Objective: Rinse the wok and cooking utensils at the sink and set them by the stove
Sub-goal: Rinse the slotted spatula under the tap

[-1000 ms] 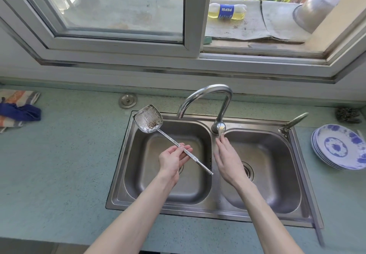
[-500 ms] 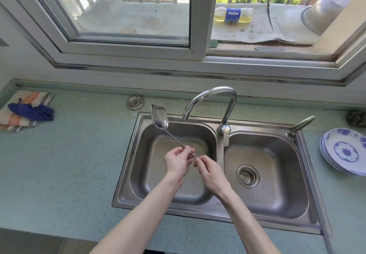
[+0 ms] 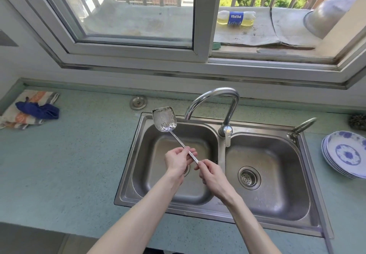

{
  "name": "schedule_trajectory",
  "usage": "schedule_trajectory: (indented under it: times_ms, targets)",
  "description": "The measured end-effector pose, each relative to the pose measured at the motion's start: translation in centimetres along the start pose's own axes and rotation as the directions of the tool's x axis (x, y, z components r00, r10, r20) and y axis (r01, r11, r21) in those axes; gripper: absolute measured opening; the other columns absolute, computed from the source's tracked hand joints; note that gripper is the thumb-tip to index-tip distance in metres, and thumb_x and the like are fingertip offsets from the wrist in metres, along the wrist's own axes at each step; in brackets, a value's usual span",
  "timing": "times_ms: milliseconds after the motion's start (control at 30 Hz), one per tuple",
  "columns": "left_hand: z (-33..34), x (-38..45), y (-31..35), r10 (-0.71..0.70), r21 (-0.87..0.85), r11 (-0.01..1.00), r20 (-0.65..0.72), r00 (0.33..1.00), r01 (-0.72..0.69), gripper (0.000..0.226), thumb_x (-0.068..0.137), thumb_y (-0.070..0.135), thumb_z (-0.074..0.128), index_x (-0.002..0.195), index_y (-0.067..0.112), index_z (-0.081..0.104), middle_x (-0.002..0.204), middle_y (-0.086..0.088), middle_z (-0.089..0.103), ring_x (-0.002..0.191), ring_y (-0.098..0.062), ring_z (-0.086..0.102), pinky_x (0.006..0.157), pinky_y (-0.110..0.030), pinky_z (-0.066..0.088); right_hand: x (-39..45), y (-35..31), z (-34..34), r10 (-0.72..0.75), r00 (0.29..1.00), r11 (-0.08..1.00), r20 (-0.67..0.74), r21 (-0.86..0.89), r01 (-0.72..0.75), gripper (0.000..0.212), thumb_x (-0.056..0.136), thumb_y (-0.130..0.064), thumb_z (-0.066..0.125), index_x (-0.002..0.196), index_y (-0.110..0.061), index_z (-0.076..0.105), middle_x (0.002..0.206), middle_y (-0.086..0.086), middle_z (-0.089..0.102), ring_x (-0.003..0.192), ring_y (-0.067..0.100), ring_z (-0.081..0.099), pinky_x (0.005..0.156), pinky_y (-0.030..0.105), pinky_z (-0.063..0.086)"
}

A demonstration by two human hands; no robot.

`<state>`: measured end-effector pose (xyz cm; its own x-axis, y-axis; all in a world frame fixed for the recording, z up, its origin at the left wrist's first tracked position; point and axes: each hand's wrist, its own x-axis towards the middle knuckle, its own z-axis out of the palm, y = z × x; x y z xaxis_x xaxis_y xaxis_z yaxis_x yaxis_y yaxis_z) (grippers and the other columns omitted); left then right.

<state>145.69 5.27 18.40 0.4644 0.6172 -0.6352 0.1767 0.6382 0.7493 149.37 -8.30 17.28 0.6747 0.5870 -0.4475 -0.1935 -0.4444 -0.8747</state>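
Holding the spatula [image 3: 165,119] with both hands over the left basin of the sink [image 3: 309,166]. Left hand [image 3: 177,161] has its grip curled round the middle of the handle, right hand [image 3: 213,175] pinches the tail end just right of it. Blade is tipped up and pokes out over the sink's back-left rim, just left of the tap [image 3: 217,103]. Doesn't look like it touches either.

Room-wise: the left basin under the hands is bare steel, the right basin only has its strainer [image 3: 249,177] in the drain. Left of the sink the desk [image 3: 79,164] runs wide and open up to a striped cloth [image 3: 25,105] with a blue rag [image 3: 37,110] on it, near the far-left wall. A round metal cap [image 3: 138,102] sits just behind the sink's back-left corner. Right of the sink it's tighter: a stack of blue-and-white plates [image 3: 346,154] sits close by the rim, and a scourer [image 3: 357,122] is behind them. The sink's front rim runs close to the desk's front edge.

Compared with half a second ago, the blade has turned from nearly edge-on to showing its full face, and the hands have barely shifted. A second ago the right hand was up at the tap lever, not on the handle.
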Motion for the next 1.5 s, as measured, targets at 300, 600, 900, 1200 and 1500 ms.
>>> schedule_trajectory:
  times_ms: [300,600,900,1200,1500]
  targets:
    - [-1.5,-1.6,1.1,0.044,-0.050,0.998,0.055,0.998,-0.041,0.015,0.102,0.009,0.061,0.107,-0.003,0.068,0.099,-0.020,0.078,0.091,-0.029,0.077,0.078,-0.035,0.062,-2.1,-2.7,0.5,-0.052,0.991,0.979,0.120,0.203,0.027,0.022,0.106,-0.015,0.059,0.097,0.001,0.073,0.073,0.006,0.066,0.066,0.016,0.056,0.063,0.026,0.049]
    - [-6.7,-2.9,4.5,0.149,-0.164,0.971,-0.152,0.977,-0.173,0.018,0.102,0.006,0.059,0.112,-0.008,0.064,0.102,-0.026,0.075,0.078,-0.023,0.075,0.073,-0.031,0.064,-3.9,-4.8,4.3,-0.116,0.963,0.986,0.243,0.143,0.083,0.019,0.104,-0.012,0.062,0.096,-0.001,0.075,0.074,0.010,0.071,0.067,0.017,0.061,0.065,0.028,0.053]
    - [-15.6,-5.3,6.4,0.186,-0.186,0.951,-0.294,0.938,-0.247,0.012,0.098,0.012,0.068,0.099,0.002,0.075,0.088,-0.015,0.078,0.074,-0.023,0.074,0.076,-0.035,0.063,-5.9,-7.1,11.8,-0.157,0.903,0.987,0.399,0.028,0.159,0.008,0.101,-0.012,0.068,0.102,-0.012,0.076,0.089,0.013,0.078,0.078,0.016,0.071,0.078,0.030,0.059]
    - [-27.8,-11.0,7.9,0.179,-0.286,0.900,-0.447,0.877,-0.329,0.013,0.096,0.006,0.068,0.101,-0.005,0.074,0.082,-0.015,0.075,0.062,-0.018,0.067,0.060,-0.026,0.057,-11.5,-9.5,22.3,-0.161,0.836,0.977,0.525,-0.032,0.209,0.008,0.096,-0.015,0.074,0.096,-0.013,0.082,0.085,0.008,0.079,0.083,0.022,0.076,0.075,0.027,0.060]
    - [-40.9,-17.1,6.8,0.140,-0.360,0.841,-0.575,0.806,-0.403,0.017,0.096,0.004,0.069,0.106,-0.009,0.071,0.075,-0.013,0.074,0.056,-0.017,0.067,0.058,-0.027,0.059,-17.6,-9.3,33.2,-0.128,0.703,0.963,0.699,-0.083,0.258,0.013,0.096,-0.014,0.074,0.091,-0.003,0.076,0.075,0.000,0.067,0.072,0.012,0.058,0.071,0.030,0.049]
